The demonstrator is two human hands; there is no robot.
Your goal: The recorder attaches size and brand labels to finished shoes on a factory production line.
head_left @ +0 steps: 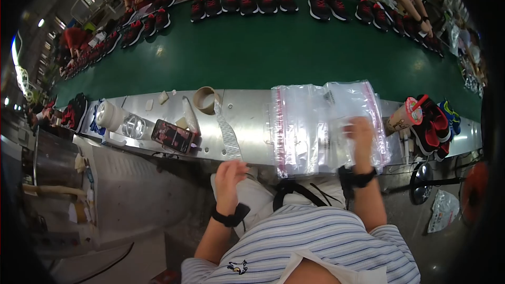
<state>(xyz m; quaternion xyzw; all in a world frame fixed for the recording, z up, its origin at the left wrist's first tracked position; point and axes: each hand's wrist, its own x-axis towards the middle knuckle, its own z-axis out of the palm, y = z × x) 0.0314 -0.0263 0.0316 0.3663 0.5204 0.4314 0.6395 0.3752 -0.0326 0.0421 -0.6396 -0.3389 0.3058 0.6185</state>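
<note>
My left hand hovers at the near edge of the metal bench, its fingers loosely bent and apart. Just beyond the fingertips ends a whitish patterned strip, which runs back to a brown cardboard-cored roll. Whether the fingertips touch the strip I cannot make out. Over the right side of a layer of clear plastic bags with red-striped edges is my right hand, smeared by motion. Its fingers are too blurred to show a grip. Dark bands circle both wrists.
A phone and a white-lidded bottle stand left. At right are a drink cup with a red straw and dark-red shoes. Beyond the bench, black-and-red sneakers line a green conveyor belt; other people work around it.
</note>
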